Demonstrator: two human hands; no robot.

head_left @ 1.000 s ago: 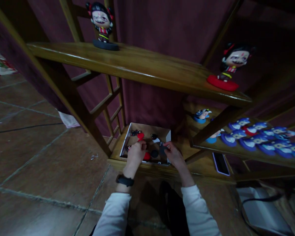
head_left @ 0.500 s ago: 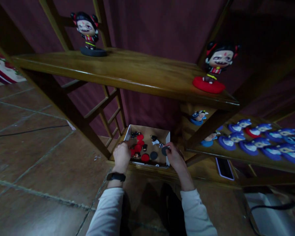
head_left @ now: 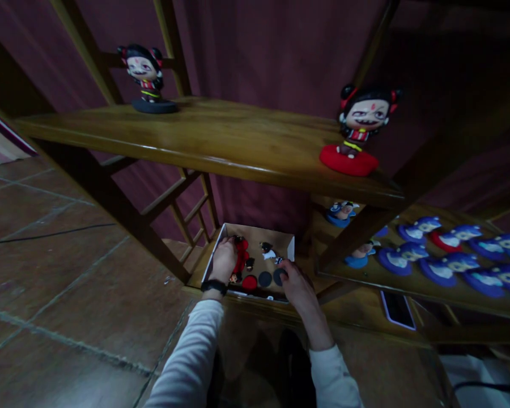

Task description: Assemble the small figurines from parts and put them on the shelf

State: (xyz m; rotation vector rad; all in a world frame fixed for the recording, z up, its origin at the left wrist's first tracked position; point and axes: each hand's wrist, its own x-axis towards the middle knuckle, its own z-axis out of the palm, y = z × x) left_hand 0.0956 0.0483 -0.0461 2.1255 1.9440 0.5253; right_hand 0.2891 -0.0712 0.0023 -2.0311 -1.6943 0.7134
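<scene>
A shallow cardboard box (head_left: 287,247) sits on the bottom wooden shelf, holding small doll parts and several red and dark round bases. My left hand (head_left: 223,261) reaches into the box's left side, fingers curled down among the red pieces (head_left: 241,256); what it holds I cannot make out. My right hand (head_left: 294,284) rests at the box's right front corner, fingertips on a dark round base (head_left: 278,276). A black watch is on my left wrist.
Two big-headed dolls stand on the upper wooden shelf (head_left: 204,136), one on a dark base (head_left: 145,76), one on a red base (head_left: 357,133). Several blue figures (head_left: 446,249) fill the shelf at right. A phone (head_left: 397,309) lies below it. Tiled floor lies left.
My left hand moved from the box's near left edge deeper into the box. My right hand lowered the dark base it held up down to the box floor. The view tilted slightly.
</scene>
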